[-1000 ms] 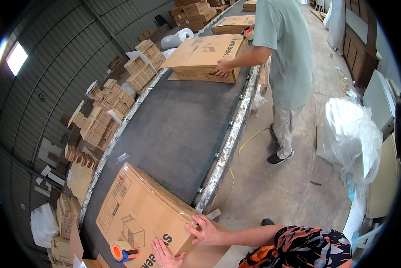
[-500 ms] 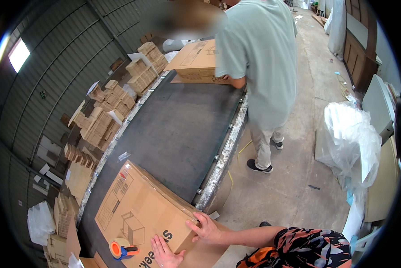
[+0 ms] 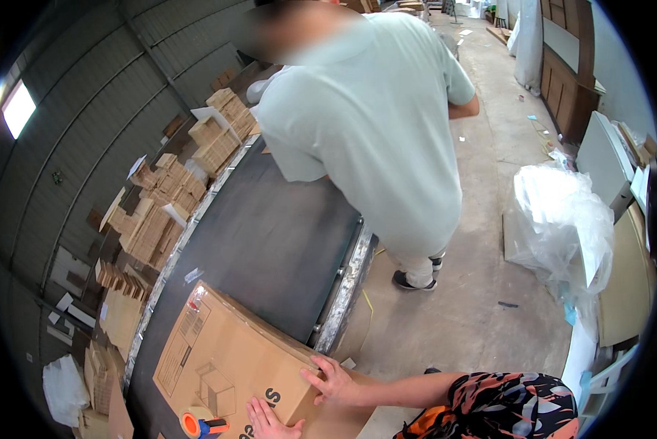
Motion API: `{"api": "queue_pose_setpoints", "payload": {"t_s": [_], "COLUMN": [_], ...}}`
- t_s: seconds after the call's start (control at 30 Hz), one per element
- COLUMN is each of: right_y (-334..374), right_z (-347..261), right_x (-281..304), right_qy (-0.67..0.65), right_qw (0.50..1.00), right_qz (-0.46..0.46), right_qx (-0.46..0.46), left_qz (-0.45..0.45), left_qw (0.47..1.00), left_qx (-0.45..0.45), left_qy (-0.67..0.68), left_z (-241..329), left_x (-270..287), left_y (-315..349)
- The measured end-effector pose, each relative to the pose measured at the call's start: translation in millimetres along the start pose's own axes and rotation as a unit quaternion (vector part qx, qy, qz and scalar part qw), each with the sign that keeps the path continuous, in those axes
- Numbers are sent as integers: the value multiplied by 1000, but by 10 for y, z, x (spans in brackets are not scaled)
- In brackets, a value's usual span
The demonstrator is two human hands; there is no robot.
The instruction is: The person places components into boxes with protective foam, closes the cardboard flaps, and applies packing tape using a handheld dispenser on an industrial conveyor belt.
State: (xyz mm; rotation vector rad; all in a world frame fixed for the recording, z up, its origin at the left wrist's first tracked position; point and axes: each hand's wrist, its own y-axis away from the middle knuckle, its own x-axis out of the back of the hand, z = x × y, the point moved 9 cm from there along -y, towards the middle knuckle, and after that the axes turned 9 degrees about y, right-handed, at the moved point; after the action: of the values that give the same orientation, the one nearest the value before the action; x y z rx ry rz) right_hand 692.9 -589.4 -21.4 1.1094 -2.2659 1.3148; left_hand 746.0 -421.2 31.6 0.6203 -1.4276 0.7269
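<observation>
A large cardboard carton (image 3: 230,340) with a printed line drawing lies on the dark conveyor belt (image 3: 248,234), directly before me. On its top, near the lower edge of the view, my left hand (image 3: 271,422) rests flat, with the fingers stretched out. My right hand (image 3: 333,381) touches the carton's right edge, fingers apart. Left of my left hand, a tape dispenser (image 3: 214,426) with orange and blue parts and a tape roll sits on the carton. Neither hand grips anything.
A co-worker in a pale green shirt (image 3: 372,132) leans over the far part of the belt. Stacks of flat brown pieces (image 3: 149,230) line the belt's left side. A metal rail (image 3: 343,293) edges its right side. Plastic wrapping (image 3: 562,212) stands at right.
The co-worker has bent over the belt toward the left and nearer, now hiding the far carton. My hands stay on the near carton; the view has shifted slightly.
</observation>
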Motion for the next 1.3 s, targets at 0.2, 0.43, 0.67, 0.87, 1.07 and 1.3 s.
{"api": "queue_pose_setpoints", "payload": {"t_s": [0.2,0.43,0.67,0.87,1.07,1.3], "right_y": [11,-50,-165,-120,-79,-111], "right_z": [43,77,108,231,233,307], "right_x": [7,67,146,83,72,100], "right_qy": [-6,4,-6,14,8,24], "right_qw": [999,997,997,997,998,1000], "right_qz": [-20,-39,-51,-32,-20,-5], "right_qx": [-27,-68,-66,-71,-65,-19], "left_qz": [-13,-29,-57,57,44,46], "left_qw": [1000,999,997,998,998,997], "left_qx": [0,25,56,0,2,-17], "left_qy": [0,6,13,35,33,51], "left_z": [34,139,38,90,106,202], "left_x": [-52,60,-83,-83,-99,-12], "left_y": [-42,-117,-204,-244,-201,-277]}}
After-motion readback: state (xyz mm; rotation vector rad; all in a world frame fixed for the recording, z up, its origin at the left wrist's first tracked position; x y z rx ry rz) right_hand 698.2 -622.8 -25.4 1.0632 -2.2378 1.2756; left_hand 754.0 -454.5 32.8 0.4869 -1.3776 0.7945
